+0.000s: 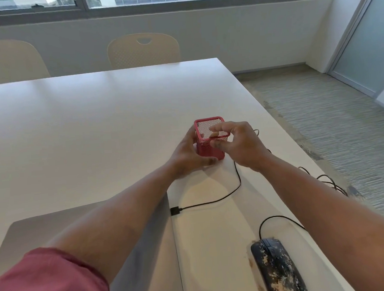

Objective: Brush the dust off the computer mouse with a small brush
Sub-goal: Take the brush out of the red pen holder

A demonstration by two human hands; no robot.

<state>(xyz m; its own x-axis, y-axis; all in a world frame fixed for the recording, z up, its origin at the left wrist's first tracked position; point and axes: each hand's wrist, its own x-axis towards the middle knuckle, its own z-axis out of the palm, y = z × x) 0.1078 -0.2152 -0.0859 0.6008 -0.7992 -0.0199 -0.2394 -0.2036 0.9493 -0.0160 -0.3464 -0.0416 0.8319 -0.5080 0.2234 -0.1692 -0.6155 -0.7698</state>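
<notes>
A black wired computer mouse, speckled with pale dust, lies near the table's front right edge. Farther back stands a red mesh pen holder. My left hand grips the holder's left side and base. My right hand is at the holder's right rim, its fingertips curled over and reaching inside the opening. No brush is visible; the holder's inside is partly hidden by my fingers.
A closed grey laptop lies at the front left under my left forearm. A black cable runs from its plug across the white table. Two beige chairs stand behind. The table's right edge drops to carpet.
</notes>
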